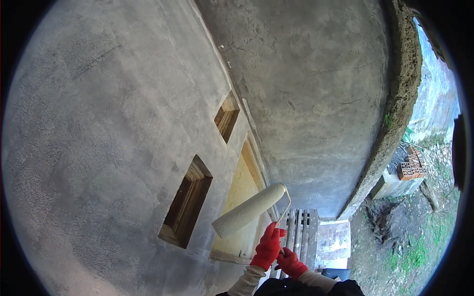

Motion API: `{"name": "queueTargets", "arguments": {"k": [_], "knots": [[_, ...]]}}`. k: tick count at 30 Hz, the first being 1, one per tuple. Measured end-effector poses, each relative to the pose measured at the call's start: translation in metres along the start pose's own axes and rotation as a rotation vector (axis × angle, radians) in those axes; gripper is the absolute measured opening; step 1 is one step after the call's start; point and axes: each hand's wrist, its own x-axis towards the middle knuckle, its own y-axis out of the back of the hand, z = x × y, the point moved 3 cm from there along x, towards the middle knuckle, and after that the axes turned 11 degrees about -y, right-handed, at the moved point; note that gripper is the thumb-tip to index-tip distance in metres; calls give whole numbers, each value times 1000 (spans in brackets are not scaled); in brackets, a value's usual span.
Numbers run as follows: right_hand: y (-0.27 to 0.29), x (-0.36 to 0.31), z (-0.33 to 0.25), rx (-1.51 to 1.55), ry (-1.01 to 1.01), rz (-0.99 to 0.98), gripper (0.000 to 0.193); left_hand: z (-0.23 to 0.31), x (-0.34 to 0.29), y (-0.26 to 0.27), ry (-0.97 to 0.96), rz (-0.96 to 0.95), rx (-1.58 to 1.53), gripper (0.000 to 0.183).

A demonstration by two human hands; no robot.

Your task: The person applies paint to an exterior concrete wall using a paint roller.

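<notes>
A paint roller with a long, cream-coated sleeve and a bent metal frame is held up in front of me. My left hand, in a red glove with a pale knitted cuff, is closed round its handle just below the frame. Close beside and lower, my right hand, gloved the same way, grips the lower part of the handle. The sleeve overlaps a pale yellow door panel; whether it touches any surface, I cannot tell. Most of the handle is hidden by the gloves.
A rough grey wall fills the left, with two framed openings, a larger one and a smaller one. A concrete slab spans the upper middle. Wooden slats stand behind my hands. Hollow bricks and grassy ground lie right.
</notes>
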Motion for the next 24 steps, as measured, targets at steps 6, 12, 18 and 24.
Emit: {"name": "queueTargets", "arguments": {"k": [6, 12, 18, 24], "knots": [[-6, -6, -23, -188, -69, -79, 23, -12, 5, 15, -50, 45, 43, 44], [-4, -3, -48, -69, -105, -229, 41, -27, 29, 11, 112, 36, -160, 45], [-7, 22, -85, -3, -224, -253, 38, -60, 65, 9, 82, 105, -112, 47], [-6, 57, -90, 94, -255, -378, 35, -79, 85, 17, 232, 79, -1, 48]]}}
